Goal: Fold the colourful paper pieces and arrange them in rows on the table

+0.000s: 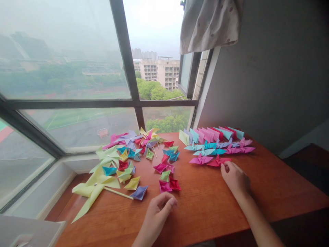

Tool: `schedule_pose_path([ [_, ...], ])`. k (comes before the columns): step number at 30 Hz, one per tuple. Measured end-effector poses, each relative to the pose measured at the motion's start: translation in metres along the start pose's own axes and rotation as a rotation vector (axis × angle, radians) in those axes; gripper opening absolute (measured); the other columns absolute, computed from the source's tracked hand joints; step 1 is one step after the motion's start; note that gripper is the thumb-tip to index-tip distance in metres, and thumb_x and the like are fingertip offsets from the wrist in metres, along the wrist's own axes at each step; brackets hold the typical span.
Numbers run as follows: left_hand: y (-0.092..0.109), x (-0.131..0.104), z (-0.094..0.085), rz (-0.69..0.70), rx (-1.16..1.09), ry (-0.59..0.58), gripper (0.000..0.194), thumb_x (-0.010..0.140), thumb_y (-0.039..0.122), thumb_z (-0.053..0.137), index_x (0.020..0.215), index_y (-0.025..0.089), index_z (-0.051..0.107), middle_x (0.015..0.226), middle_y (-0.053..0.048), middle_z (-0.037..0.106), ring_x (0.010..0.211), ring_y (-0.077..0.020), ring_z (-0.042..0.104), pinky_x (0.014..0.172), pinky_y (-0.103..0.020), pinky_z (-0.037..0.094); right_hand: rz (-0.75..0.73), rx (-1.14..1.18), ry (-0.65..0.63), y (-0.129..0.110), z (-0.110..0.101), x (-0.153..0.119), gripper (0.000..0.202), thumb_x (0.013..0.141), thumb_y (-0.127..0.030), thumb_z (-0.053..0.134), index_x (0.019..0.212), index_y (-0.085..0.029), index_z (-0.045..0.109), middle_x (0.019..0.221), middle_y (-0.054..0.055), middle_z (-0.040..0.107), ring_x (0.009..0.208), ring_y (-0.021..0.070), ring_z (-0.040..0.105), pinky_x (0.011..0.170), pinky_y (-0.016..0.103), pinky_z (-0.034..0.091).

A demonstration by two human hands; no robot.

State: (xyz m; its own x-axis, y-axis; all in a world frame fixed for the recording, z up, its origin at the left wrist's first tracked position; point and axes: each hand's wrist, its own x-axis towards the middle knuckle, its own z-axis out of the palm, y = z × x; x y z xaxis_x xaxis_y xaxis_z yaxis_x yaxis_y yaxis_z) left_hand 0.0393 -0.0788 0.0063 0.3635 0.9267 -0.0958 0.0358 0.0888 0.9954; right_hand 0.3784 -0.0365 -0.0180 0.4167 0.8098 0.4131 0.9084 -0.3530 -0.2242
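My right hand (235, 180) is pinched at the right tip of a red paper crane (217, 161), in the nearest row of folded cranes. Beside it on the left sits a pink paper crane (200, 160). My left hand (160, 207) hovers over the table's front half, its fingers loosely curled with nothing visible in them. Just beyond it are a magenta paper boat (165, 186) and a red paper boat (175, 184). A purple paper boat (139, 192) lies to the left of that hand.
Paper pinwheels, including a yellow one (95, 185) with a stick, and several boats cover the table's left side. Behind the cranes stands a row of folded paper planes (208, 134). The wooden table (200, 206) meets windows at the back and a grey wall (269, 75) at right.
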Motion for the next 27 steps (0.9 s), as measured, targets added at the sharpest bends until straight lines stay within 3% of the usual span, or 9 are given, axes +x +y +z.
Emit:
schedule_pose_path([
  [27, -0.002, 0.000, 0.000, 0.018, 0.038, 0.009, 0.035, 0.087, 0.047, 0.059, 0.075, 0.015, 0.065, 0.072, -0.003, 0.063, 0.069, -0.0165, 0.052, 0.065, -0.025, 0.040, 0.054, 0.046, -0.044, -0.016, 0.008, 0.011, 0.014, 0.089, -0.032, 0.058, 0.084, -0.021, 0.066, 0.085, 0.001, 0.069, 0.067, 0.0127, 0.053, 0.055, 0.026, 0.022],
])
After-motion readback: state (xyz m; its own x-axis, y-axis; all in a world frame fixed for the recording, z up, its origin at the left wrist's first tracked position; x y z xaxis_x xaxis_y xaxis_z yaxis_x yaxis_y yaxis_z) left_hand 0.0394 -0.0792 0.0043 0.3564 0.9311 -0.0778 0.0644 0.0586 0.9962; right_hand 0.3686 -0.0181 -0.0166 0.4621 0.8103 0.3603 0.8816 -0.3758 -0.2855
